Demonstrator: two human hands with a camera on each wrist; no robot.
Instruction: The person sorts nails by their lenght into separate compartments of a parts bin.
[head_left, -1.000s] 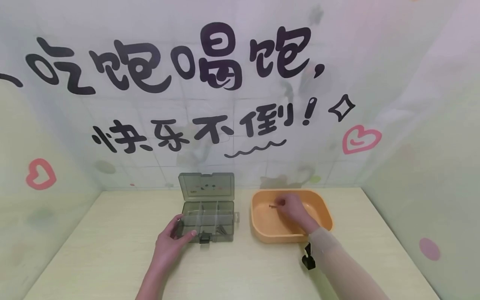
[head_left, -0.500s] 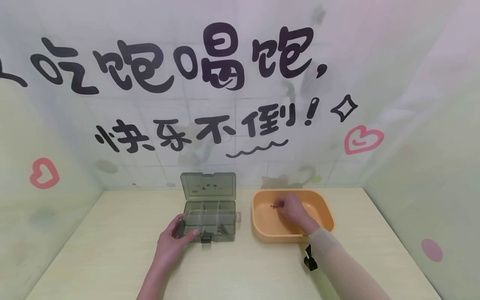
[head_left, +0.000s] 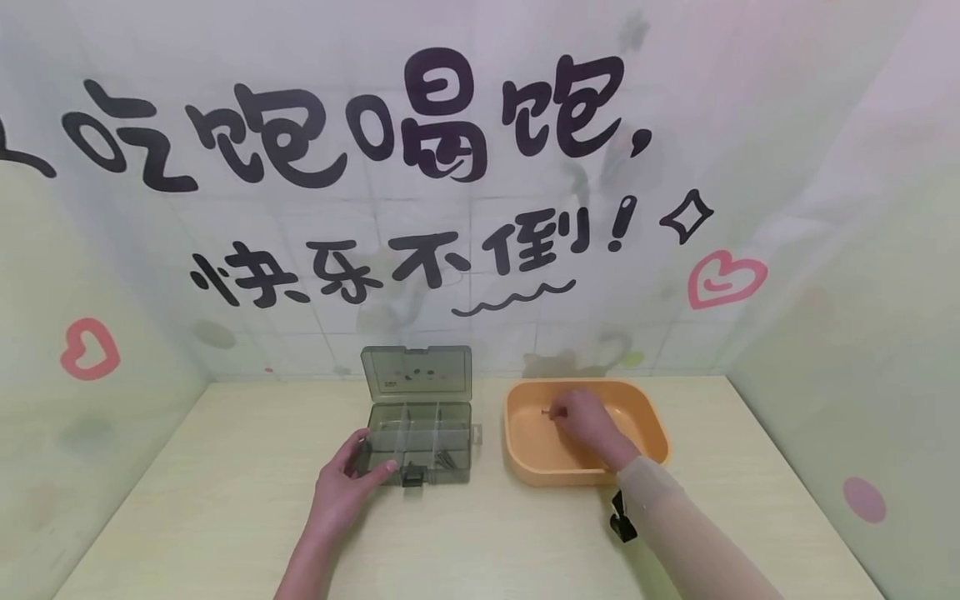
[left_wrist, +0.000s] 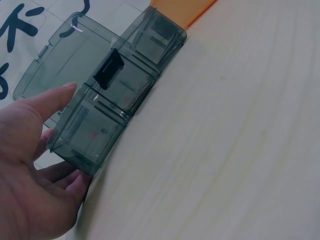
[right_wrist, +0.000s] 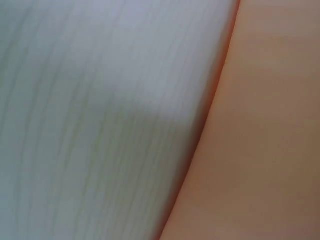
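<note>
A translucent grey compartment box [head_left: 381, 475] stands on the table with its lid [head_left: 417, 373] raised at the back. My left hand [head_left: 339, 487] grips the left end of this box, thumb over the front wall and fingers round the side, as the left wrist view shows. Dark screws [left_wrist: 137, 97] lie in one front compartment. Over the orange tray [head_left: 528, 454], my right hand [head_left: 588, 417] pinches a small screw [head_left: 546, 412] between its fingertips. The right wrist view holds only the tray's side and the table, so that hand is hidden there.
A pale wooden table [head_left: 480, 542] carries both containers, the tray to the right of the box. Close behind them rises a printed wall sheet [head_left: 420, 200], and side panels [head_left: 847, 400] flank the table. A black clip-like piece [head_left: 622, 521] hangs at the right wrist.
The right fingertips have shifted slightly within the tray, and the screw's visible end looks lighter and shorter. The left hand and box stay in place; the head view has swung slightly.
</note>
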